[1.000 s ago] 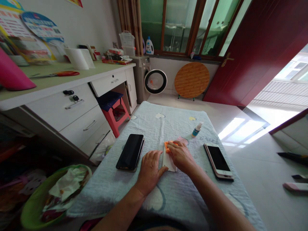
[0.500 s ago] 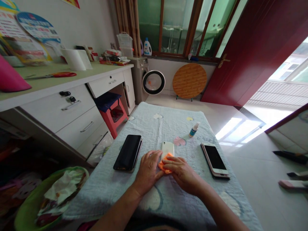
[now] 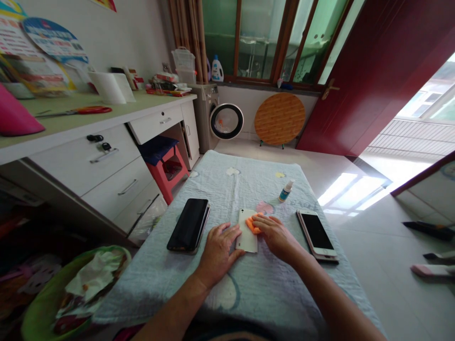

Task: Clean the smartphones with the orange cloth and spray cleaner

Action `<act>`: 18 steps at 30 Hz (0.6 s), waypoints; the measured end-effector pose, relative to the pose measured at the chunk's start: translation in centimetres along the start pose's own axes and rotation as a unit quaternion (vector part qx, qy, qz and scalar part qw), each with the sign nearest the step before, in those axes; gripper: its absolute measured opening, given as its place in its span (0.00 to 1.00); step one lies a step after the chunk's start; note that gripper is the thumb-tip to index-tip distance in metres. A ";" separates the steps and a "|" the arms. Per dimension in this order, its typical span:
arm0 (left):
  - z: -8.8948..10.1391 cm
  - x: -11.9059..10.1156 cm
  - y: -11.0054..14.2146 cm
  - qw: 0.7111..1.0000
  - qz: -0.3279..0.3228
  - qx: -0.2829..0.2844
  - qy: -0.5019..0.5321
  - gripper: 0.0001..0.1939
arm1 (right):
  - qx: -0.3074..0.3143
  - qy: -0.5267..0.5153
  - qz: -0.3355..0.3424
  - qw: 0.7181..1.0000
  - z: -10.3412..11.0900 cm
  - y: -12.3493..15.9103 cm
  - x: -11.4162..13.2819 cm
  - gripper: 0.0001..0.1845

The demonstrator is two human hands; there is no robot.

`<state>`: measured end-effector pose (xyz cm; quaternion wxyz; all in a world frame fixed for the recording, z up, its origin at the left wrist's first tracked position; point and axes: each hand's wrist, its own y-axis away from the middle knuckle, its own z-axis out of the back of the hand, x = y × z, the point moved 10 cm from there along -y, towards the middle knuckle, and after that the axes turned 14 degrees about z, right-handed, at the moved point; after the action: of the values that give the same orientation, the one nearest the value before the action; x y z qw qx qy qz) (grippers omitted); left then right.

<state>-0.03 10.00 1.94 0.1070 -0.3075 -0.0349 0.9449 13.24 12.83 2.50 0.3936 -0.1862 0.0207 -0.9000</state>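
A white phone [image 3: 245,240] lies back up on the cloth-covered table, its small camera at the far end. My left hand [image 3: 221,246] rests with fingers spread along the phone's left edge, fingertips and thumb touching it. Under the fingers of my right hand [image 3: 272,230] is a folded orange cloth [image 3: 253,223], pressed on the phone's upper right part. To the left lies a black phone [image 3: 190,225], apparently stacked on another device. On the right, a white phone with a dark screen [image 3: 317,232] sits on a darker one. A small spray bottle [image 3: 286,190] stands beyond my right hand.
The table wears a pale blue quilted cover [image 3: 256,177]. Left of it are a white desk with drawers [image 3: 113,175], a red stool [image 3: 168,170] and a green basket [image 3: 42,303] of crumpled things. A washing machine [image 3: 206,113] with its door open stands behind.
My right hand has slid the orange cloth away from me and to the right, from the phone's lower part to its upper right, uncovering the lower end. My left hand has barely moved.
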 end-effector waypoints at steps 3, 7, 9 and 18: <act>0.0 0.0 0.0 1.000 -0.001 -0.001 0.003 0.24 | -0.038 0.002 0.003 0.999 0.3 -1.5 -1.4 0.24; 0.1 0.1 0.0 1.000 0.007 -0.009 0.000 0.25 | -0.058 0.000 0.003 0.998 0.2 -2.4 -1.7 0.20; 0.2 0.2 0.1 1.000 0.009 -0.017 -0.002 0.25 | -0.059 0.013 0.007 0.998 0.0 -2.2 -1.0 0.20; 0.2 -0.1 0.4 0.999 0.001 -0.031 -0.015 0.27 | -0.066 0.009 0.015 0.998 -0.4 2.0 4.4 0.24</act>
<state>-0.12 9.56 2.06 0.0963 -0.2963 -0.0653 0.9480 11.75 8.30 3.12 0.3940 -0.2028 0.0864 -0.8923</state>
